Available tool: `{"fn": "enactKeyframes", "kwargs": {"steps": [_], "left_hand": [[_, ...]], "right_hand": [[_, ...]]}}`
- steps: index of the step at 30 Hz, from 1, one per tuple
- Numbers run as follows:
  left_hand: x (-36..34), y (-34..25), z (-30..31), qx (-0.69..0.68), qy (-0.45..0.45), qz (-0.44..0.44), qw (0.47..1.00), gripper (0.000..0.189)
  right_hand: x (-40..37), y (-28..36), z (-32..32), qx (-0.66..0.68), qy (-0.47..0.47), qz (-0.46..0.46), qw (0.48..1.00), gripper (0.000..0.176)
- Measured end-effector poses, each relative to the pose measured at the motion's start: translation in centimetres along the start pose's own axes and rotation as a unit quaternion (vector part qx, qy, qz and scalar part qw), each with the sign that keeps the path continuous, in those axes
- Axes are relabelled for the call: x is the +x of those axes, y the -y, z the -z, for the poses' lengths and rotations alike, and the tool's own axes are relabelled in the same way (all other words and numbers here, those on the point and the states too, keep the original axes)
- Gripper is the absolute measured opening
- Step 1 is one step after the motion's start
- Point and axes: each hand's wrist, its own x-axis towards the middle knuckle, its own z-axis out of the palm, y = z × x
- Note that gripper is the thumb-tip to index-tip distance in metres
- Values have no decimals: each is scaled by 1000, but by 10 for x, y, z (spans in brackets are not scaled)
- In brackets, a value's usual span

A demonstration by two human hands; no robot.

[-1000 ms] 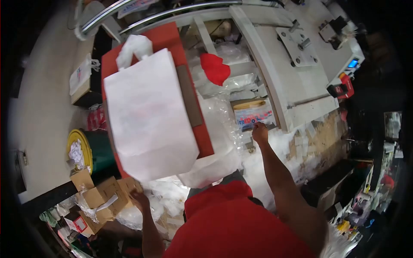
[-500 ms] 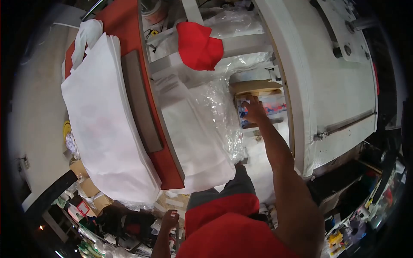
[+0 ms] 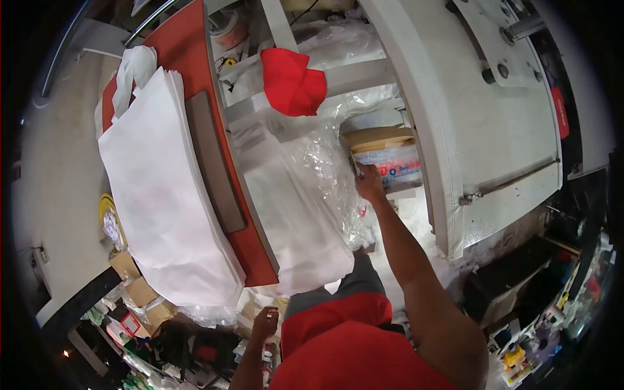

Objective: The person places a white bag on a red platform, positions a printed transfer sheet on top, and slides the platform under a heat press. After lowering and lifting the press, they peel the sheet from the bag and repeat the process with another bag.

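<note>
My right hand [image 3: 369,183] reaches down into the space under the table and grips the near left edge of an open cardboard box [image 3: 378,138]. In the box lies a clear plastic pack [image 3: 395,162] with red and blue print. My left hand [image 3: 265,322] hangs low beside my body, its fingers curled closed, with no held thing showing. To the left of the box is crumpled clear plastic film [image 3: 331,156], next to white fabric sheets [image 3: 286,201].
A stack of white bags [image 3: 166,195] lies on a red board [image 3: 247,260] at the left. Red cloth [image 3: 294,83] hangs over a grey crossbar [image 3: 357,77]. A pale padded table [image 3: 448,143] stands at the right. Small cartons [image 3: 140,290] sit at lower left.
My right hand has moved from over the pack to the box's left edge, so more of the print shows. My left hand stays low and curled. The view has shifted slightly.
</note>
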Motion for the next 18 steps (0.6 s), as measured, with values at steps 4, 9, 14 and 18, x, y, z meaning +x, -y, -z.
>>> {"fn": "enactKeyframes", "kwargs": {"steps": [4,9,14,18], "left_hand": [[-4,32,-3,-29,-1,19,999,26],[-12,47,-11,-20,1,62,998,25],[-20,27,-14,-24,-4,70,997,26],[-21,1,-14,-21,-1,54,998,29]], "right_hand": [[28,9,27,-29,75,25,996,65],[45,17,61,-90,217,22,972,65],[55,19,66,-88,255,46,962,57],[55,18,66,-149,286,82,943,57]]}}
